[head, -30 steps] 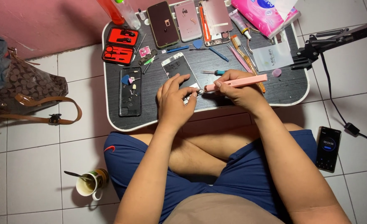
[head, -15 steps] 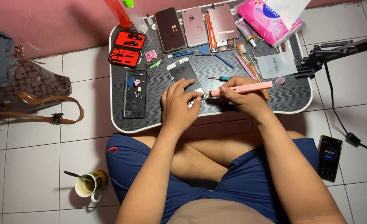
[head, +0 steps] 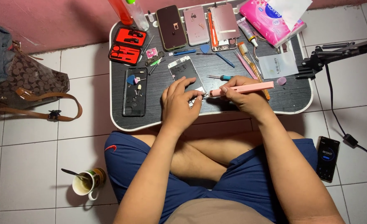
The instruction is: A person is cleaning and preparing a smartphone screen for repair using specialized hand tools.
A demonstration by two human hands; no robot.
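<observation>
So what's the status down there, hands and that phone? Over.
Left hand steadying phone screen. Right hand gripping pink pen tool, tip at screen's lower edge. Nothing blocking.

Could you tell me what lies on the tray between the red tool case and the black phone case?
In the head view, a blue pick lies between the red tool case and black phone case.

Left hand [head: 179, 103] curls, fingers [head: 182, 85] pressed down; right hand [head: 243, 97] pinches shut, both forearms reaching forward.
</observation>
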